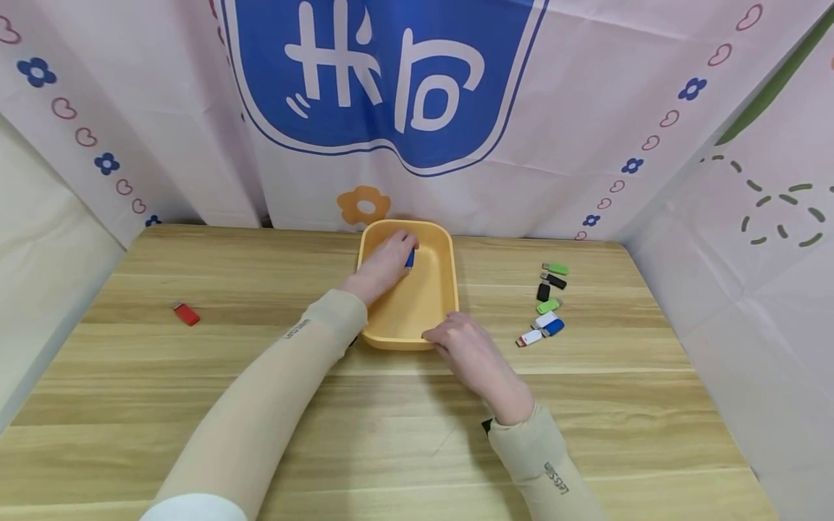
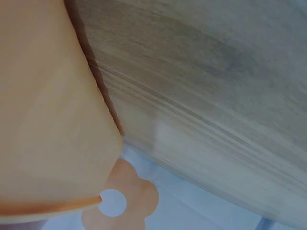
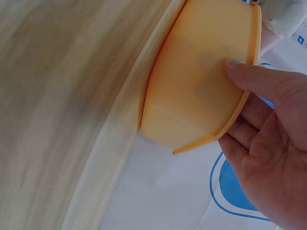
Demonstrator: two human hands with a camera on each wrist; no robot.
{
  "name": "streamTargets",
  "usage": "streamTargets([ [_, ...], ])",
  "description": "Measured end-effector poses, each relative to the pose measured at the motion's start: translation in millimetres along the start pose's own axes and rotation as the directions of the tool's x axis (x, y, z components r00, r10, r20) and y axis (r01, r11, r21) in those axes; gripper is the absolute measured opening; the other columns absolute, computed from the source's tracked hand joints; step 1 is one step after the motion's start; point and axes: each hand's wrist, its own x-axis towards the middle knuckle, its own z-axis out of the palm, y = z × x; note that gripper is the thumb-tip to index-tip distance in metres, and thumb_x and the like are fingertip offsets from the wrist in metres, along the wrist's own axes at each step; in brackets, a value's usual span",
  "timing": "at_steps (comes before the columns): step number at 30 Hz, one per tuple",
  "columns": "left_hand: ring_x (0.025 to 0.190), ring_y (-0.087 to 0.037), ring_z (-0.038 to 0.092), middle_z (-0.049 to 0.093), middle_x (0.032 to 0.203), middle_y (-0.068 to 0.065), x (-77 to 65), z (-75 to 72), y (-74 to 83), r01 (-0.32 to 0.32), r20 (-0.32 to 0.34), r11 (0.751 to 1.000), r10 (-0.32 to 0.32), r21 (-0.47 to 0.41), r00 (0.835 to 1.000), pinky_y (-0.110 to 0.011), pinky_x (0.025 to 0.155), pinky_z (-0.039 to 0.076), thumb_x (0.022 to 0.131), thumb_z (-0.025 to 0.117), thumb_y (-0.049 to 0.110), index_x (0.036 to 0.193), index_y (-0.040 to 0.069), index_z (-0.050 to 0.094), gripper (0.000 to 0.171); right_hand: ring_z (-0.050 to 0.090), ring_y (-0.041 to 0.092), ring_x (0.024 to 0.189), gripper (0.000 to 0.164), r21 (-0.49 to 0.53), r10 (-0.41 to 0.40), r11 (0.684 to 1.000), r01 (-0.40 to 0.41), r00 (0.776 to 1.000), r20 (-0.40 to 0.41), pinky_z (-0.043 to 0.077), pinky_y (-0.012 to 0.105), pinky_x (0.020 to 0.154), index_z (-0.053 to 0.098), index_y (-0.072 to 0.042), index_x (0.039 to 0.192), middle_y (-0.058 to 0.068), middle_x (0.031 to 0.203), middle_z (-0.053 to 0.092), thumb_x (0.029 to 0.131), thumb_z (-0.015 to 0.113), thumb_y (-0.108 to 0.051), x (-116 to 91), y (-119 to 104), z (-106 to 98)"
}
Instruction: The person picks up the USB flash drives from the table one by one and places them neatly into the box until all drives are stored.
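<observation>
A yellow rectangular tray (image 1: 413, 312) stands on the wooden table against the back curtain. My left hand (image 1: 386, 262) reaches over its left side and holds a blue USB stick (image 1: 410, 258) inside it, near the back; the fingers cover part of the stick. At the tray's front right corner, my right hand (image 1: 470, 353) grips the rim. The right wrist view shows the thumb (image 3: 242, 72) on the tray's outer wall, with the other fingers over the rim. Only the tray's outer side shows in the left wrist view.
To the right of the tray lie several USB sticks, among them a green one (image 1: 557, 268), a black one (image 1: 555, 281), a white one (image 1: 531, 338) and a blue one (image 1: 554, 328). A red USB stick (image 1: 187, 313) lies alone at the left. Printed curtains (image 1: 521, 195) enclose the table.
</observation>
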Motion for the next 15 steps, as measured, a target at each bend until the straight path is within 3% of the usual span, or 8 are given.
streamTargets([
  [9,0.120,-0.035,0.056,0.060,0.129,-0.018,-3.9,1.8,-0.8,-0.045,-0.059,0.979,0.058,0.200,0.997,-0.040,0.106,0.047,0.094,0.061,0.001,0.125,-0.003,0.060,0.031,0.072,0.016,0.091,0.015,-0.005,-0.013,1.000,0.013,1.000,-0.015,0.048,0.038,0.106,0.079,-0.009,0.098,0.002,0.094,0.078,0.086,0.074,-0.002,0.2,-0.7,-0.4],
  [15,0.117,-0.036,0.057,0.063,0.125,-0.019,-7.2,1.9,0.8,-0.056,-0.024,0.958,0.066,0.282,0.998,-0.043,0.103,0.049,0.098,0.057,0.005,0.122,-0.003,0.060,0.025,0.071,0.018,0.094,0.015,-0.007,-0.008,1.000,0.008,1.000,-0.010,0.048,0.038,0.106,0.079,-0.009,0.099,0.002,0.095,0.078,0.086,0.074,-0.003,0.0,-1.3,-0.4],
])
